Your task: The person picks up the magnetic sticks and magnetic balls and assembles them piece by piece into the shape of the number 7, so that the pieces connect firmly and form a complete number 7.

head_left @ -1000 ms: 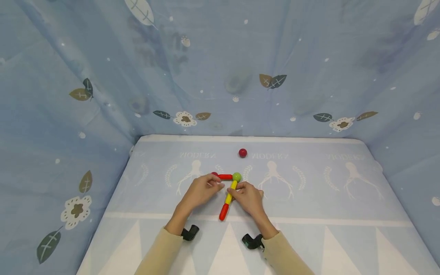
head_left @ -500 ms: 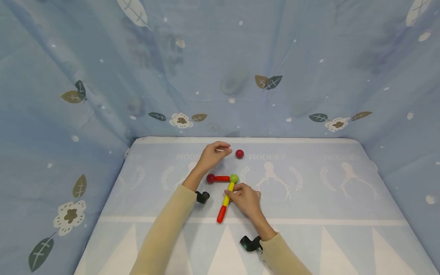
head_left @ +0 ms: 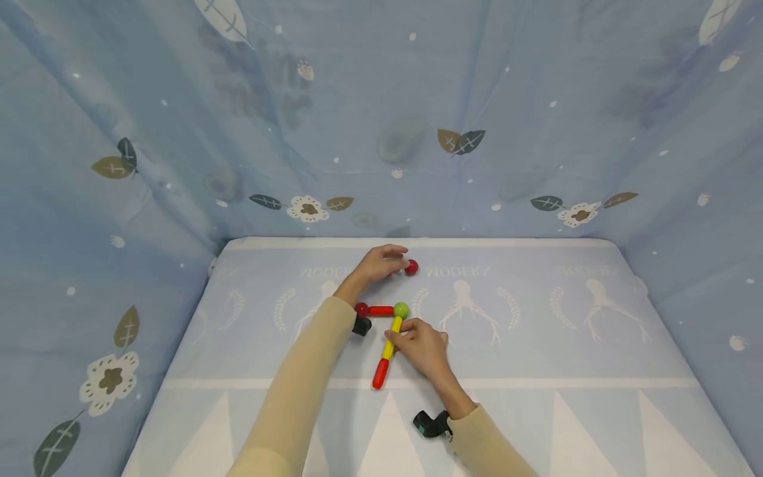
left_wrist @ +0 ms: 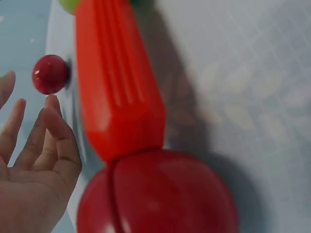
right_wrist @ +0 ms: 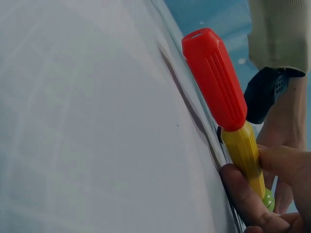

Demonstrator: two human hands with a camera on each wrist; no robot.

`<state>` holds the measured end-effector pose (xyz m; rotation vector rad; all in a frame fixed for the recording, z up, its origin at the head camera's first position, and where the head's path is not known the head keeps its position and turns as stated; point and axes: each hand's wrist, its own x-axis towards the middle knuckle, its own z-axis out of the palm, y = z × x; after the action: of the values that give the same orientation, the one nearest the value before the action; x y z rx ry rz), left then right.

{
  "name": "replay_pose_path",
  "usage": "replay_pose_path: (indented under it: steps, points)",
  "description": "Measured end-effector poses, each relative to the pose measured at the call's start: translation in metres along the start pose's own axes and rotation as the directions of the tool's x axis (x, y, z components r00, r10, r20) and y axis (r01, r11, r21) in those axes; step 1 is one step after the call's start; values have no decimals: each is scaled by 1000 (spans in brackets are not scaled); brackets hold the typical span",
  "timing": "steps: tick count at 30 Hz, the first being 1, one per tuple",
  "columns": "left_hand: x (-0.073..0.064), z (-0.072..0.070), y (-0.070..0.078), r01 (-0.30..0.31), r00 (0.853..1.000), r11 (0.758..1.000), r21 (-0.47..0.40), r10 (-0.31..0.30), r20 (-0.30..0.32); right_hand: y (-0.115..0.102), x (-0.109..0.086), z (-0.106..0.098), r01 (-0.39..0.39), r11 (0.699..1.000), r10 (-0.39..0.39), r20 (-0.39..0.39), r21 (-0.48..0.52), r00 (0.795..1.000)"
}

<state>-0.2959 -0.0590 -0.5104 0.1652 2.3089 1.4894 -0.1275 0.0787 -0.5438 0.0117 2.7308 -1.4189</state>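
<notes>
My right hand (head_left: 424, 348) pinches a yellow toy rod (head_left: 391, 338) between thumb and finger. One end of it meets a green ball (head_left: 401, 310), the other a short red rod (head_left: 380, 374). From the green ball a second red rod (head_left: 381, 311) runs left to a dark red ball (head_left: 361, 309), which looms large in the left wrist view. My left hand (head_left: 381, 265) reaches past this joined piece, fingers loosely bent and apart, fingertips right at a loose red ball (head_left: 412, 267). In the left wrist view, that ball sits just beyond the fingertips.
A pale blue patterned cloth covers the table (head_left: 536, 344), with blue floral fabric (head_left: 381, 99) hanging behind and at both sides. Black wrist cameras, one at the right wrist (head_left: 430, 424), stick out from the sleeves. The left forearm lies across the left of the joined rods.
My left hand has left the dark red ball end and moved forward and right to the loose red ball. The right hand keeps its pinch on the yellow rod.
</notes>
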Motion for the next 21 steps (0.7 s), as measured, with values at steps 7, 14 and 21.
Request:
replay_pose_path:
  steps: [7,14,21]
  points:
    - [2,10,3,-45,998,977,208,37,45,0,0,-1,27,1000,-27,-6,4,1000]
    - [-1,15,9,-47,999,948,314,43,21,0,0,-2,29,1000,-29,1,0,1000]
    - [-6,12,12,-37,999,950,310,36,7,-2,-1,-3,25,1000,-25,3,5,1000]
